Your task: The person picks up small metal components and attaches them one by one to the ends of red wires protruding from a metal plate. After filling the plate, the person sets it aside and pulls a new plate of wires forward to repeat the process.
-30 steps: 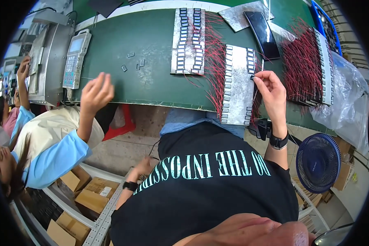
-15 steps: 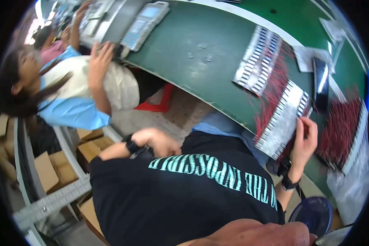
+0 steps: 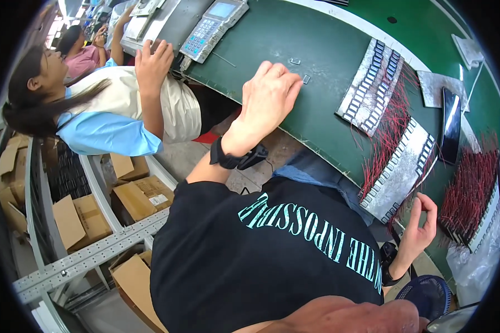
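My left hand (image 3: 269, 94) is over the green tabletop (image 3: 322, 33), fingers bent down and pressed together. Whatever is under the fingertips is hidden. Two small rectangular frame pieces (image 3: 306, 79) lie beside them. Near the lower corner of a light plate (image 3: 397, 180), my right hand (image 3: 419, 230) has its thumb and fingers curled. A thin pale strip (image 3: 426, 176) runs toward its fingertips, but what they grip is unclear. Small dark-windowed rectangular parts line this plate's right edge, and pale ones its left. Another plate (image 3: 353, 105) carries rows of such parts with red wires (image 3: 391, 130).
A glossy black oblong object (image 3: 450, 125) lies right of the plates, near a dense bundle of red wires (image 3: 472, 191). A grey keypad device (image 3: 212, 30) sits at the far left of the table. A co-worker (image 3: 111, 105) is at my left; cardboard boxes (image 3: 80, 222) are below.
My left hand has risen from beside my body to the small pieces on the table. My right hand has drawn slightly away from the plate's edge. The view has shifted a little.
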The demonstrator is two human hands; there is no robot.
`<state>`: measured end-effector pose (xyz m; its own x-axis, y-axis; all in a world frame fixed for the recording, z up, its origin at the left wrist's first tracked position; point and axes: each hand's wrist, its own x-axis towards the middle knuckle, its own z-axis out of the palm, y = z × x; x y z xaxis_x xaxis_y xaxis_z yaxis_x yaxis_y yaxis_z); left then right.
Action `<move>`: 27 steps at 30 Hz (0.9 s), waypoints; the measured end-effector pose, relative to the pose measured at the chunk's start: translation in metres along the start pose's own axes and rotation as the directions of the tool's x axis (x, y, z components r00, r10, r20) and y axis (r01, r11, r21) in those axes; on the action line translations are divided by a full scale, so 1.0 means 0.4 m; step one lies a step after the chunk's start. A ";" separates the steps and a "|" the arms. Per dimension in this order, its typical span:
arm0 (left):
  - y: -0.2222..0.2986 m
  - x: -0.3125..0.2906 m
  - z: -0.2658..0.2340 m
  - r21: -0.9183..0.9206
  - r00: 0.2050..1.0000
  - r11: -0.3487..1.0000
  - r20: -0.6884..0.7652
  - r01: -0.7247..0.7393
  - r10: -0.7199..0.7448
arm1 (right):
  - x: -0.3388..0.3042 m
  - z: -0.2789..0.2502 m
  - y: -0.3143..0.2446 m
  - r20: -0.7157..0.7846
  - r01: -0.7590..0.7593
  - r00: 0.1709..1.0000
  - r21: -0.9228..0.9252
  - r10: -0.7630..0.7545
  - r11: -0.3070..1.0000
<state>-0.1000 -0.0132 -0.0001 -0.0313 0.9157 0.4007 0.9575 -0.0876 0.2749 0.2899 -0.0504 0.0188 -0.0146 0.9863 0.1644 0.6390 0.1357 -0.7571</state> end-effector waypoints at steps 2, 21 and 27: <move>-0.009 0.023 0.048 0.027 1.000 1.000 -0.015 -0.004 0.004 | -0.009 -0.008 0.008 0.065 -0.068 0.996 0.006 0.068 0.998; 0.228 0.121 0.179 -0.826 0.904 0.397 0.427 0.401 -0.025 | 0.078 0.007 0.067 0.275 -0.124 0.949 -0.111 0.151 0.986; 0.295 0.116 0.191 -0.876 0.864 0.035 0.481 0.482 0.147 | 0.059 -0.002 0.076 0.279 -0.079 0.954 -0.131 0.113 0.988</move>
<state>0.0336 0.0491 -0.0158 0.2514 0.9673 -0.0342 -0.2326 0.0947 0.9680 0.3097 -0.0230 0.0004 -0.1563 0.9821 -0.1047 0.7331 0.0443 -0.6786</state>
